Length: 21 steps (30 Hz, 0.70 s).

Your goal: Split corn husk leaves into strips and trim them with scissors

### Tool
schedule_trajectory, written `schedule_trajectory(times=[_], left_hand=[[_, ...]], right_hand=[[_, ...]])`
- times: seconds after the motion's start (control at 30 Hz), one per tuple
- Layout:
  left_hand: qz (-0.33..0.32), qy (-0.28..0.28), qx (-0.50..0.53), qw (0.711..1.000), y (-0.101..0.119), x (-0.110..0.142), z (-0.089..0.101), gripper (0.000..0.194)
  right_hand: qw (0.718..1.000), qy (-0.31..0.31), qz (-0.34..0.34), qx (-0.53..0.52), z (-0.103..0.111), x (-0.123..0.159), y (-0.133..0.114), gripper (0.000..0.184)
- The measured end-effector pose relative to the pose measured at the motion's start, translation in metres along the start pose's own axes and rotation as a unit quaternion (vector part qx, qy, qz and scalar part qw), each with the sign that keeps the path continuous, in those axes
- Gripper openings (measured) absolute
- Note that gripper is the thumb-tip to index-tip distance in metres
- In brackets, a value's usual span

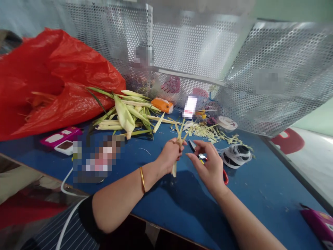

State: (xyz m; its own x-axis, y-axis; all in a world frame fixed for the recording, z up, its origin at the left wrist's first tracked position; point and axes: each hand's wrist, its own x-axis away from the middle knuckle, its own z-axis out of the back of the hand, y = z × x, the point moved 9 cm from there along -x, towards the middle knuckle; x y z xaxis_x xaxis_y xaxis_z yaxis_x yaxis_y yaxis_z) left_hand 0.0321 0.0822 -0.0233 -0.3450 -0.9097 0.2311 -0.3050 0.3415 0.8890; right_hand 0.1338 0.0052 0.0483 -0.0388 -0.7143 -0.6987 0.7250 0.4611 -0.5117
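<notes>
My left hand, with a gold bangle at the wrist, is closed around a small bundle of pale corn husk strips. Split ends fan out above the fist and a flat end hangs below it. Just to the right, my right hand holds nothing; its thumb and index finger are apart, facing the bundle. Partly hidden behind that hand lies a pair of scissors with red handles. A spool of white ribbon or string stands right of the scissors.
Corn husks are heaped at the back left beside a red plastic bag. Husk scraps, a tape roll and an orange tissue pack lie toward a perforated metal screen. A white cable crosses the left edge.
</notes>
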Motion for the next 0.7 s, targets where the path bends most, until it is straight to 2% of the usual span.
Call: schedule_trajectory(times=[0.07, 0.17, 0.27, 0.47, 0.6, 0.7], left_hand=[[-0.002, -0.021, -0.016, 1.0, -0.008, 0.004, -0.009, 0.01], [-0.001, -0.056, -0.026, 0.998, -0.017, 0.008, -0.021, 0.011], [0.007, -0.079, -0.033, 0.996, -0.02, 0.009, -0.025, 0.015], [0.015, -0.122, -0.059, 0.991, -0.015, 0.011, -0.029, 0.022], [-0.025, -0.125, -0.102, 0.987, -0.007, 0.015, -0.031, 0.024], [-0.067, -0.117, -0.128, 0.983, -0.002, 0.016, -0.03, 0.021]], right_hand=[[0.999, -0.002, -0.05, -0.01, -0.004, 0.0, 0.011, 0.027], [0.996, -0.018, -0.08, -0.033, -0.012, -0.001, 0.015, 0.008], [0.988, -0.009, -0.128, -0.085, -0.012, -0.001, 0.023, 0.013], [0.925, 0.037, -0.278, -0.255, -0.015, 0.007, 0.056, 0.018], [0.906, 0.052, -0.305, -0.29, -0.012, 0.004, 0.062, 0.022], [0.889, 0.04, -0.306, -0.338, -0.011, -0.001, 0.062, 0.022]])
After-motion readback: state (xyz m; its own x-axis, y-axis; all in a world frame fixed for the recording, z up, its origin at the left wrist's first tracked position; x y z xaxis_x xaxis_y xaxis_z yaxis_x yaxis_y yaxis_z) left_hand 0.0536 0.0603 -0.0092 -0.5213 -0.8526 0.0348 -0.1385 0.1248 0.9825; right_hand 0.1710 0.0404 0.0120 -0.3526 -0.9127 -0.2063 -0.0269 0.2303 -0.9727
